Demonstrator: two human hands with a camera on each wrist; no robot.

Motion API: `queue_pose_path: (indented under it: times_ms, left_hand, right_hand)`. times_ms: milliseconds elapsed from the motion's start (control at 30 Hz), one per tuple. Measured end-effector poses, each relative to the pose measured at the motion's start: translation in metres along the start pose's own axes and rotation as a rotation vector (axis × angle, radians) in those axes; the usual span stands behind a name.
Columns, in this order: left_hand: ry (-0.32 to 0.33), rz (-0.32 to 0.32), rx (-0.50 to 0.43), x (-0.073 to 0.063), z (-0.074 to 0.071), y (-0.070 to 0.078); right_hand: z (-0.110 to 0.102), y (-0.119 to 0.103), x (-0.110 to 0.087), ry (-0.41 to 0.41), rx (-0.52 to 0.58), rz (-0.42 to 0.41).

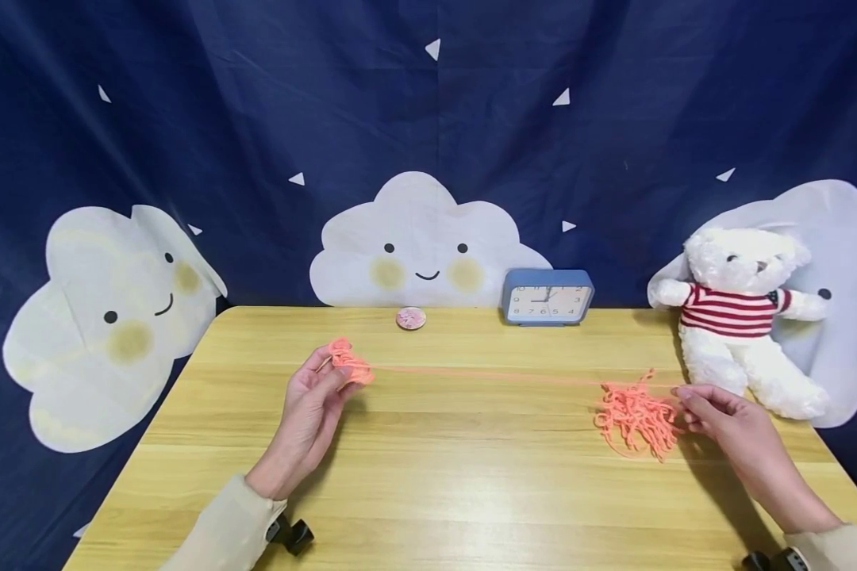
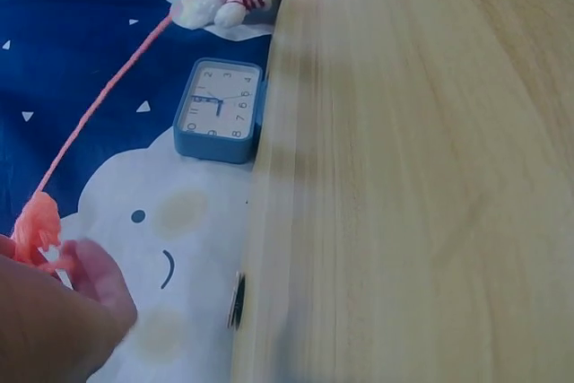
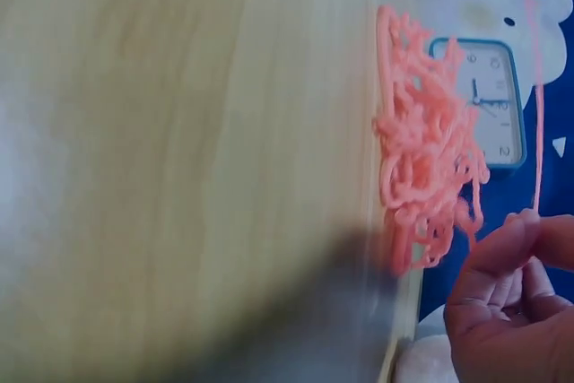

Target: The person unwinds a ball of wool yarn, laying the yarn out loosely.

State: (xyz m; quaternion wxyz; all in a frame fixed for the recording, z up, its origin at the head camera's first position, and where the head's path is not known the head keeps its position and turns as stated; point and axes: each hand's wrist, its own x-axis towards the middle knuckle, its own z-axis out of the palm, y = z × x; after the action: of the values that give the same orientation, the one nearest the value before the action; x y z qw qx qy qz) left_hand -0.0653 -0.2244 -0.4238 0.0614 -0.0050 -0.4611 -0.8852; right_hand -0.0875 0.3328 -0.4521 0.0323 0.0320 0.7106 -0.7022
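Observation:
My left hand (image 1: pixel 313 404) grips a small bundle of coral yarn (image 1: pixel 353 368) between thumb and fingers, above the left part of the table. From that bundle a single strand (image 1: pixel 486 372) runs taut across to my right hand (image 1: pixel 728 420), whose thumb and forefinger pinch it. In the right wrist view the pinched strand (image 3: pixel 539 150) rises from the fingertips. Beside the right hand lies a loose, tangled heap of the same yarn (image 1: pixel 637 416) on the table. The left wrist view shows the bundle (image 2: pixel 38 226) partly hidden by the hand.
A blue clock (image 1: pixel 547 297) stands at the table's back edge, with a small round pink object (image 1: pixel 410 318) left of it. A white teddy bear (image 1: pixel 743 317) in a striped sweater sits at the back right. Behind the wooden table (image 1: pixel 457 484) hangs a dark blue curtain (image 1: pixel 371 87).

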Motion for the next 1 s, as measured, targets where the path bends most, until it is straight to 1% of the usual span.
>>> queue_pose_path:
  times_ms: [133,233,300,367,467,567,633,700,800,867,933,1000]
  left_hand:
    - [-0.024,0.002,-0.018,0.0,-0.001,0.001]
    - [-0.03,-0.007,-0.016,-0.001,-0.001,0.002]
    - [-0.024,-0.013,-0.011,-0.001,-0.001,0.002]
    - [-0.017,-0.02,-0.008,0.0,-0.001,0.002]
    - [-0.009,-0.019,-0.014,0.001,0.001,0.002]
    - [-0.01,-0.016,-0.032,0.002,0.002,0.002]
    - [-0.007,-0.018,-0.043,0.002,0.004,0.001]
    - [-0.007,-0.021,-0.05,0.002,0.005,0.001]
    - [-0.006,-0.024,-0.056,0.003,0.007,0.001]
    - [-0.01,-0.021,-0.061,0.003,0.008,0.001]
    - [-0.013,-0.019,-0.063,0.003,0.009,0.0]
    - [-0.02,-0.02,-0.062,0.002,0.009,0.0]
  right_hand:
    - [-0.004,0.001,0.005,-0.022,-0.016,0.047]
    - [-0.007,0.002,0.009,-0.051,-0.053,0.078]
    - [-0.008,0.003,0.011,-0.079,-0.106,0.099]
    - [-0.008,0.003,0.013,-0.119,-0.186,0.111]
    - [-0.007,0.004,0.014,-0.183,-0.297,0.105]
    - [-0.004,0.002,0.014,-0.211,-0.357,0.088]
    - [-0.001,0.0,0.012,-0.194,-0.374,0.088]
    - [0.004,-0.003,0.009,-0.155,-0.41,0.085]
    - [0.015,-0.007,0.003,-0.052,-0.464,0.061]
    - [0.026,-0.009,-0.001,0.02,-0.462,0.011]
    - [0.039,-0.01,-0.005,0.079,-0.438,-0.046]
    - [0.052,-0.012,-0.007,0.094,-0.393,-0.084]
